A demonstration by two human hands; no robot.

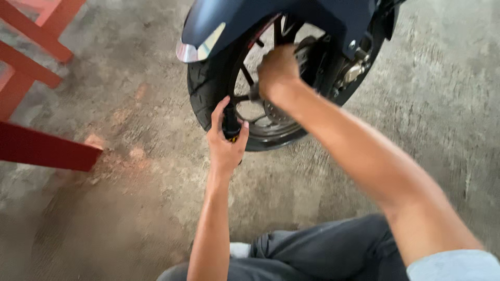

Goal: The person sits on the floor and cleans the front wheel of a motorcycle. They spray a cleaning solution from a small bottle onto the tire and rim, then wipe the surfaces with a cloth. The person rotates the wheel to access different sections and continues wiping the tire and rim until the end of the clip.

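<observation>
Head view. A motorcycle front wheel (260, 112) stood on a stained concrete floor (130, 208), its black tyre (200, 88) partly covered by a dark blue mudguard (245, 21). The left hand (226, 140) was raised to the lower rim, its fingers (219, 112) curled around a slim dark tool handle with a yellow band (230, 127) that stood just beside the tyre's inner edge. The right hand (278, 70) was closed in a fist among the spokes near the hub, beside the brake disc (276, 114); what its fingers gripped could not be told, as the back of the hand hid them. A brake caliper (354, 70) sat to the right of the hub. Red painted frame bars (36, 148) occupied the left edge. The person's grey trousers (323, 250) filled the lower margin.
</observation>
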